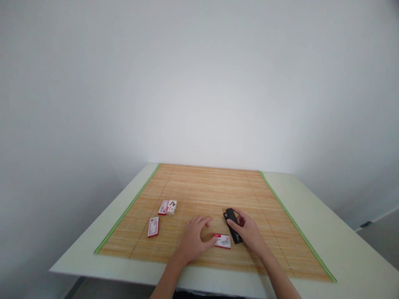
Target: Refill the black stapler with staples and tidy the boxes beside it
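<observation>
A black stapler [231, 222] lies slanted on the bamboo mat, and my right hand [246, 230] grips it from the right side with thumb and fingers. My left hand [195, 238] hovers low over the mat with its fingers apart and nothing in them. The left thumb tip is at the left end of a small red-and-white box [222, 241]; I cannot tell whether it touches. That box lies flat just left of the stapler's near end, between my two hands.
Two small red-and-white boxes [163, 207] [171, 207] lie side by side on the mat's left part. Another such box [153, 227] lies nearer me. The green-edged bamboo mat [212, 187] covers much of the white table [75, 259], which meets a pale wall [205, 83] behind.
</observation>
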`<act>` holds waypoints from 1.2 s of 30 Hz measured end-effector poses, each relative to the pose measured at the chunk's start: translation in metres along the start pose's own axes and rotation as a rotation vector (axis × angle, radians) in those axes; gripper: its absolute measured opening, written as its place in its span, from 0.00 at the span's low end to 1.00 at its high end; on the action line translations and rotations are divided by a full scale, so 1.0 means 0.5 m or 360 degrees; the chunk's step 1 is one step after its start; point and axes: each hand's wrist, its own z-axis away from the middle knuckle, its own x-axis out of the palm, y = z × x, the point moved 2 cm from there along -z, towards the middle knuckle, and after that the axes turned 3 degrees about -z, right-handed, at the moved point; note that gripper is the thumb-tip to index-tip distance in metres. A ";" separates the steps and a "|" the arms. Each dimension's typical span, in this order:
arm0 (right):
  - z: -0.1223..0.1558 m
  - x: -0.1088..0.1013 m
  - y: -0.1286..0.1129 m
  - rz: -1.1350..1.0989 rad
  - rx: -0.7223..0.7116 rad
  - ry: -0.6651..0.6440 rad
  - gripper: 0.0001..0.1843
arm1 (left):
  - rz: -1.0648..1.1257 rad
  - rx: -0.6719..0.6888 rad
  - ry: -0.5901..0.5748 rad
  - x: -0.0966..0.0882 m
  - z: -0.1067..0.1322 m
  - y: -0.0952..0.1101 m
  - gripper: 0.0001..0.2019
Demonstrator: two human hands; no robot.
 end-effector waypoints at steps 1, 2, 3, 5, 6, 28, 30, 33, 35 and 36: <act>0.006 0.003 0.016 -0.0081 0.0052 0.0047 0.35 | -0.0007 0.0039 -0.0050 0.003 0.002 0.010 0.32; 0.012 0.007 0.028 -0.0155 0.0090 0.0089 0.37 | -0.0023 0.0078 -0.0098 0.008 0.003 0.020 0.34; 0.017 0.011 0.036 -0.0214 0.0114 0.0123 0.38 | -0.0043 0.0112 -0.0140 0.012 0.003 0.029 0.36; 0.026 0.018 0.044 -0.0265 0.0129 0.0160 0.39 | -0.0088 0.0159 -0.0205 0.022 0.003 0.044 0.38; 0.030 0.020 0.043 -0.0260 0.0119 0.0172 0.39 | -0.0110 0.0168 -0.0222 0.027 0.003 0.048 0.37; 0.088 0.047 -0.032 -0.0257 0.0038 -0.0022 0.35 | -0.0145 -0.0086 -0.0065 0.014 -0.002 0.025 0.32; 0.090 0.052 -0.039 -0.0278 0.0042 -0.0026 0.36 | -0.0150 -0.0068 -0.0061 0.021 -0.003 0.029 0.32; 0.090 0.057 -0.042 -0.0279 0.0060 -0.0026 0.37 | -0.0171 -0.0090 -0.0079 0.025 -0.002 0.027 0.34; 0.089 0.058 -0.040 -0.0279 0.0073 -0.0022 0.38 | -0.0186 -0.0112 -0.0081 0.026 -0.002 0.026 0.34; 0.089 0.059 -0.038 -0.0281 0.0076 -0.0026 0.38 | -0.0191 -0.0116 -0.0076 0.027 -0.002 0.026 0.34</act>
